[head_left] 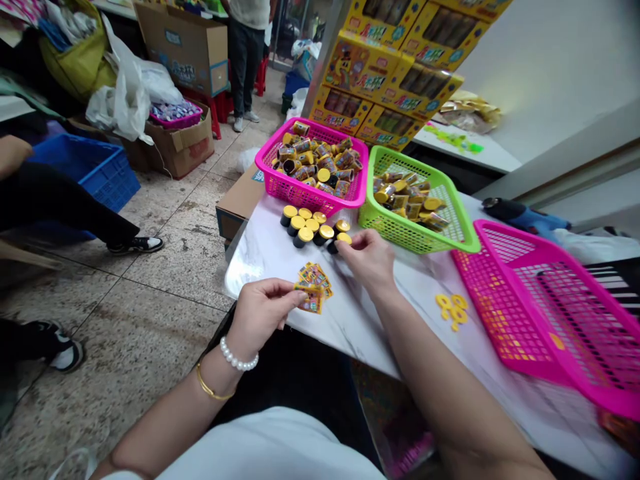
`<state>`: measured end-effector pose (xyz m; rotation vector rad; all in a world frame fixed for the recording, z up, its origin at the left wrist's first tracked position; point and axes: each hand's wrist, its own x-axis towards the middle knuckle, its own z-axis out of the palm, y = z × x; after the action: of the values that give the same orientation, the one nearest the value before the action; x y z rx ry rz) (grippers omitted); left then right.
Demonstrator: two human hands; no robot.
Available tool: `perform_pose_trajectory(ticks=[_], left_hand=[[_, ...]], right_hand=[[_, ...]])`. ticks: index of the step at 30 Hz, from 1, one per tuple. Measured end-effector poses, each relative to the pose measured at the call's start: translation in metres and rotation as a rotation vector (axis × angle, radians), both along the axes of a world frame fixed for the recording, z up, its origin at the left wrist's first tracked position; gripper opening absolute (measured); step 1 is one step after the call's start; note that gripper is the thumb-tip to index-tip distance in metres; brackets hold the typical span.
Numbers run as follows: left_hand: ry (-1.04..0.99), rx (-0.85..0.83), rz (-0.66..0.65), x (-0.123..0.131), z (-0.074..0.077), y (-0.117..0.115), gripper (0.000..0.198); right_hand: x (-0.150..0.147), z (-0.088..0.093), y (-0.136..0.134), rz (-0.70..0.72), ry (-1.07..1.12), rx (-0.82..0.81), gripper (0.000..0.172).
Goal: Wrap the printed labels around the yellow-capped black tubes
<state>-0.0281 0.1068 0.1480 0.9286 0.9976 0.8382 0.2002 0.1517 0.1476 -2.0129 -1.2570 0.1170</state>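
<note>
My left hand point(265, 310) pinches a small yellow printed wrapper point(312, 299) between thumb and fingers, at the table's near edge. Just beyond it lies a fanned pile of similar printed wrappers point(316, 275). My right hand point(369, 261) has its thumb and fingertips closed on a small black cup with a yellow lid point(343, 238), at the right end of a cluster. Several more yellow-lidded black cups point(305, 235) stand upright together to its left. The fingertips partly hide the cup in my right hand.
Behind the cups, a pink basket point(265, 175) and a green basket point(420, 239) hold wrapped cups. Yellow rings point(453, 309) lie at right beside another pink basket point(537, 317). Yellow boxes point(380, 80) are stacked behind. Other people point(246, 60) are at left and back.
</note>
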Motion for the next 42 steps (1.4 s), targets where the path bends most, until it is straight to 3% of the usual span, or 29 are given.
perform_pose_trajectory(ticks=[3,6,8,12,14,17,21,25,30,38,42], left_hand=[[-0.114,-0.072,0.06,0.0,0.002,0.005,0.026],[-0.126,-0.06,0.13,0.004,0.005,0.008,0.023],[-0.142,-0.08,0.108,0.007,0.006,0.008,0.024],[-0.174,-0.159,0.052,0.012,0.005,0.01,0.03],[-0.183,-0.181,0.025,0.014,0.005,0.01,0.034],[-0.248,-0.255,-0.037,0.015,0.008,0.009,0.04],[-0.312,-0.353,-0.093,0.013,0.01,0.012,0.046],[-0.361,-0.386,-0.093,0.01,0.006,0.016,0.046],[-0.402,-0.398,-0.142,0.014,0.004,0.017,0.042],[-0.52,-0.445,-0.125,0.016,0.005,0.02,0.03],[-0.549,-0.423,-0.12,0.019,0.011,0.017,0.032]], right_hand=[[0.002,0.002,-0.023,0.095,-0.091,-0.011,0.037],[0.005,0.009,-0.049,0.203,-0.107,-0.029,0.032],[0.002,0.015,-0.067,0.201,0.13,0.007,0.03],[-0.018,0.019,-0.094,0.263,0.808,0.143,0.028],[-0.031,0.014,-0.1,0.325,0.947,0.158,0.027],[-0.042,0.002,-0.099,0.34,0.976,0.108,0.028],[-0.041,-0.007,-0.093,0.25,1.052,0.108,0.029],[-0.037,0.005,-0.095,0.32,1.166,0.142,0.028],[-0.045,0.025,-0.093,0.412,1.132,0.156,0.029],[-0.047,0.021,-0.088,0.354,1.073,0.115,0.027],[-0.046,0.026,-0.091,0.391,1.038,0.12,0.027]])
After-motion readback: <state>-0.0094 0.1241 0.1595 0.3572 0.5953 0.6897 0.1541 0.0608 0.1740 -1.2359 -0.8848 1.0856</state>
